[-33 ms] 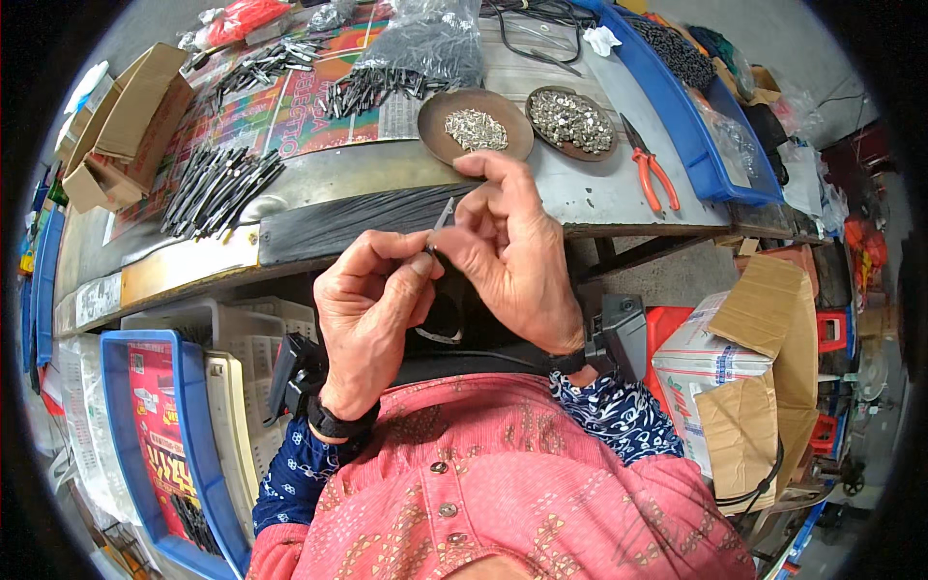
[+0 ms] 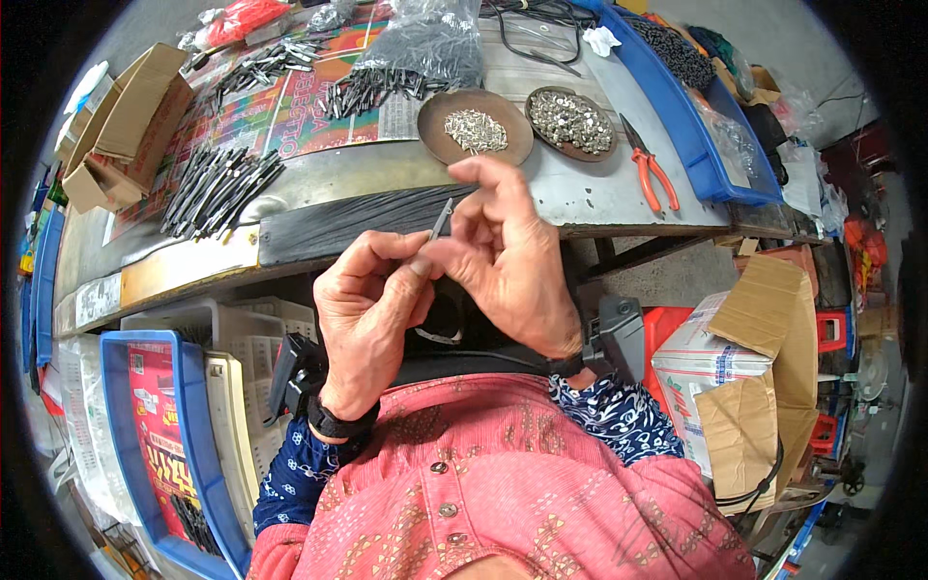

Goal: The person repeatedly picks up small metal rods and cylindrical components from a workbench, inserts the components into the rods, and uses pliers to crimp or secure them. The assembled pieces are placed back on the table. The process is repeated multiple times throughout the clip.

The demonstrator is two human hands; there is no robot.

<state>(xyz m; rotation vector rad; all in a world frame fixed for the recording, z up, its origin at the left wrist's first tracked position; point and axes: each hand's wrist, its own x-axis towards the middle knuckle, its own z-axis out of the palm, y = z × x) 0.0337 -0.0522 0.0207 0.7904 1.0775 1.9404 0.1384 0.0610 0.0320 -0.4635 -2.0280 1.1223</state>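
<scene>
Both hands meet in front of my chest, just below the bench edge [image 2: 387,217]. My left hand [image 2: 367,314] and my right hand [image 2: 512,271] pinch a small thin grey metal pin [image 2: 442,219] between their fingertips. The pin stands nearly upright, its top end free above the fingers. Straight beyond it on the bench sit two round brown dishes, the left dish [image 2: 440,145] and the right dish [image 2: 541,140], each holding small shiny metal parts.
Orange-handled pliers [image 2: 650,172] lie right of the dishes. Piles of dark pins [image 2: 217,182] cover the bench's left and back. Open cardboard boxes [image 2: 121,126] stand far left, a blue tray [image 2: 701,116] far right. A blue crate [image 2: 116,425] and cartons [image 2: 744,377] flank my body.
</scene>
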